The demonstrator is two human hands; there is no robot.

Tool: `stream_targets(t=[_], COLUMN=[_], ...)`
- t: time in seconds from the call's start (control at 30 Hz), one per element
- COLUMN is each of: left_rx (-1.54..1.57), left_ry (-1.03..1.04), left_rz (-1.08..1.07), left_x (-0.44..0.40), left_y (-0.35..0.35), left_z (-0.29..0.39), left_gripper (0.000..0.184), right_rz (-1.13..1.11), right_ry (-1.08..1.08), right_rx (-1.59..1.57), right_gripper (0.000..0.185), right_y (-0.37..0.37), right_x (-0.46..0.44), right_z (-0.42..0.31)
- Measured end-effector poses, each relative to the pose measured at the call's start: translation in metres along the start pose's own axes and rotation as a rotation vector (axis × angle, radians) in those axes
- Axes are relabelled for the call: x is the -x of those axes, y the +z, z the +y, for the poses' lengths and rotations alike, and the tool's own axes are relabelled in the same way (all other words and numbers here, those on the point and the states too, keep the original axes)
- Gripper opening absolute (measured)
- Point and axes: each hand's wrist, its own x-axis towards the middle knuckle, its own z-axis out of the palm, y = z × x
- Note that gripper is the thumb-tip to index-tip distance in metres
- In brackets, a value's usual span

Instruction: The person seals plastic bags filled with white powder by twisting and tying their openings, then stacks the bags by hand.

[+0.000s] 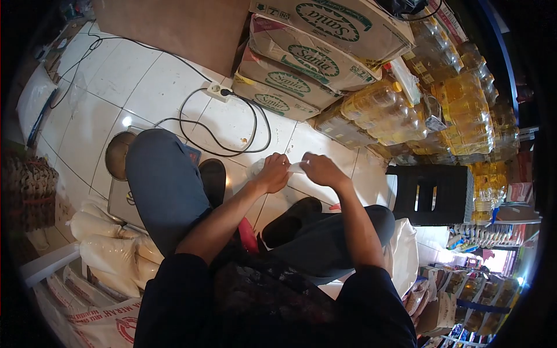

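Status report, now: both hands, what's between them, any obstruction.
Left hand and right hand closed, pinching opposite ends. White, plastic-looking piece between them. Looped black cable lies ahead, clear of both; no obstruction visible.

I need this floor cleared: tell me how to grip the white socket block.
Come from above, probably best pinching the white socket block across its long sides, clear of the black plug: it lies oblong on the tiles, plug near one end.

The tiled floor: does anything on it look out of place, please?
Yes. The dark cable sprawls in loose loops by the white socket block, perhaps a trip hazard; a small brownish scrap lies inside them like litter.
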Motion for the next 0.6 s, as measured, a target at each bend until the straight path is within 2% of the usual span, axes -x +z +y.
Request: stream_targets(t=[0.07, 0.1, 0.2, 0.23, 0.33, 0.43, 0.6], left_rx=[0.022, 0.020, -0.001, -0.018, -0.045, -0.041, -0.017], left_ry=[-0.045, -0.046, -0.052, -0.056, -0.047, -0.065, -0.088], left_rz=[-0.050, -0.037, -0.017, -0.018, -0.047, -0.054, 0.010], left_x=[-0.001, -0.002, -0.001, -0.001, -0.003, -0.003, 0.001], left_y=[-0.005, -0.003, 0.002, 0.003, 0.000, -0.004, -0.008], left_z=[0.005, 0.004, 0.002, 0.002, 0.002, 0.005, 0.004], left_gripper=[0.024, 0.024, 0.024, 0.025, 0.026, 0.022, 0.022], right_rz=[0.138, 0.131, 0.187, 0.154, 0.091, -0.027, -0.009], right_ry=[0.072, 0.063, -0.048, -0.057, 0.004, 0.085, 0.006], right_rx=[-0.133, -0.097, 0.079, 0.157, 0.420, 0.401, 0.259], right_gripper=[0.024, 0.035, 0.045, 0.055, 0.032, 0.017, 0.018], right_y=[-0.039, -0.045, -0.043, -0.037, -0.011, 0.005, -0.001], right_x=[0.013, 0.016, 0.027, 0.029, 0.021, 0.014, 0.015], right_z=[-0.032, -0.036, -0.054, -0.059, -0.065, -0.055, -0.049])
